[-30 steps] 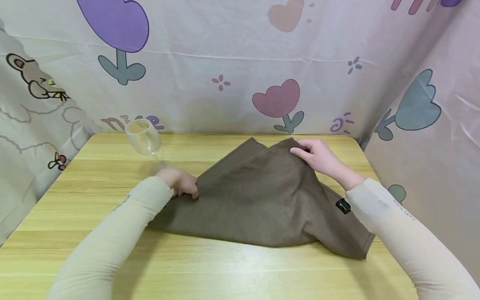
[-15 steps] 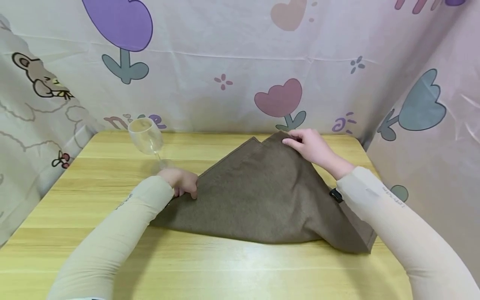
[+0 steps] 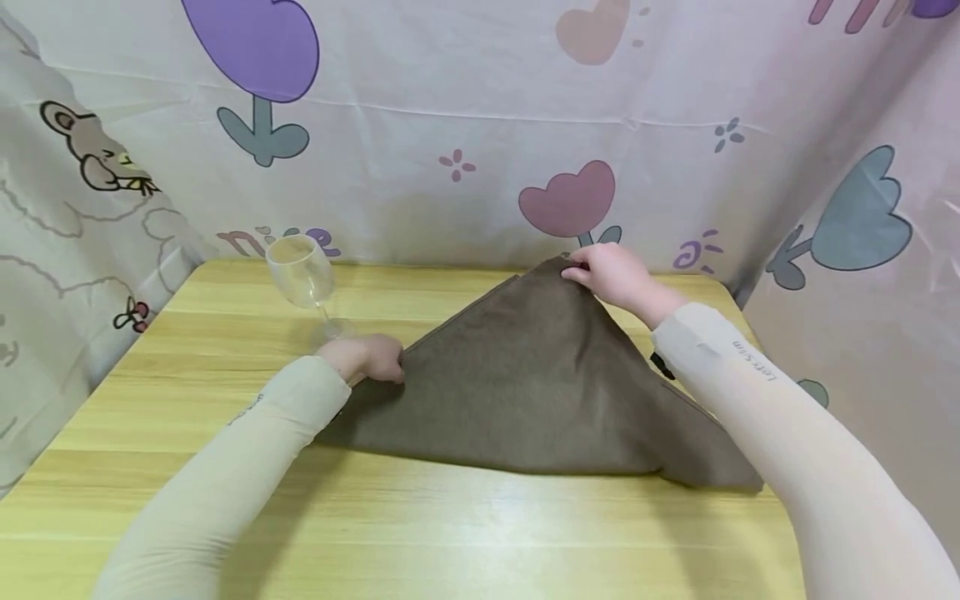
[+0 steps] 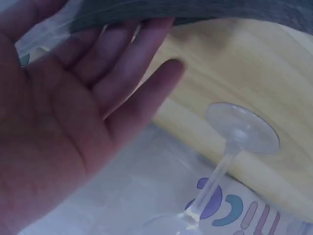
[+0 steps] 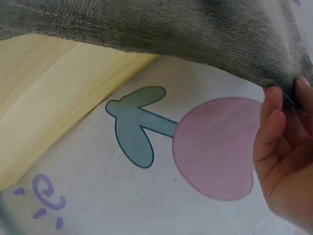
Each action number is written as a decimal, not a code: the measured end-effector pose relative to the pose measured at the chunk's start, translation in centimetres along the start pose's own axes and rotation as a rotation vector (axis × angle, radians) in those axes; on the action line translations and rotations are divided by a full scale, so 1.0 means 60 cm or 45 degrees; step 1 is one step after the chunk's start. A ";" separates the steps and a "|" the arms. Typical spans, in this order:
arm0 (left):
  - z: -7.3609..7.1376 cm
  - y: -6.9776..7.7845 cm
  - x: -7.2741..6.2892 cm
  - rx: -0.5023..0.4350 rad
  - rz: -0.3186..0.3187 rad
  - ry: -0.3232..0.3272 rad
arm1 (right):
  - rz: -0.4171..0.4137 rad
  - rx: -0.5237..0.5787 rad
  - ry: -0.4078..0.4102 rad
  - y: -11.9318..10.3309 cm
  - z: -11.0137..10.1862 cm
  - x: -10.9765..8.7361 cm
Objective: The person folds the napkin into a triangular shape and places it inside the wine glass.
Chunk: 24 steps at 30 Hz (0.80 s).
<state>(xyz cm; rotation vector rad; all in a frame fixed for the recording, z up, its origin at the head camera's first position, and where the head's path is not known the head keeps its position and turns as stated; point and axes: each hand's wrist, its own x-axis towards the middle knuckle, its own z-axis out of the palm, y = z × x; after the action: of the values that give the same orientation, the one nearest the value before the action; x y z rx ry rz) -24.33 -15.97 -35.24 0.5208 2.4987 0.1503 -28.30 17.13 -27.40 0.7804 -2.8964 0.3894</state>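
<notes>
A brown cloth [image 3: 495, 392] lies across the table, folded over into a rough triangle. My right hand [image 3: 611, 275] pinches its raised peak at the table's back edge; in the right wrist view, the fingertips [image 5: 274, 98] hold the corner of the cloth [image 5: 210, 29]. At the cloth's left edge, my left hand [image 3: 371, 358] grips the fabric between thumb and fingers. The left wrist view shows the other fingers [image 4: 132, 68] extended under the cloth's edge [image 4: 205, 10]. A clear wine glass [image 3: 303, 275] stands upright just behind my left hand.
The wooden table [image 3: 480, 542] runs back to a printed curtain [image 3: 390, 192] that hangs behind it and along both sides. In the left wrist view, the wine glass's foot [image 4: 244, 128] is close to the left fingers.
My right hand has moved back and slightly left, drawing the cloth's corner over the rear corner, which it now nearly covers. My left hand stays at the left edge. The view has shifted slightly.
</notes>
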 end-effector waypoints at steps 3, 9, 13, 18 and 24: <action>0.005 0.005 0.011 0.017 0.045 0.189 | 0.002 -0.051 -0.039 -0.003 0.011 0.003; 0.020 0.022 0.038 0.026 -0.046 0.394 | -0.009 -0.079 -0.089 0.000 0.025 0.006; 0.028 0.031 0.048 0.118 -0.103 0.349 | 0.009 -0.072 -0.093 0.004 0.026 0.004; 0.031 0.030 0.053 0.128 -0.120 0.389 | 0.040 -0.054 -0.090 0.009 0.025 0.003; 0.026 0.030 0.054 0.035 -0.140 0.470 | 0.052 -0.060 -0.089 0.012 0.026 0.006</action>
<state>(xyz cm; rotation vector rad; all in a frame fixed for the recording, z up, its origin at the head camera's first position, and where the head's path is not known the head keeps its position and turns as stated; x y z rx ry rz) -25.33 -13.03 -37.82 0.3936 2.8857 0.1834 -29.04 17.14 -29.01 0.7437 -2.9783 0.3021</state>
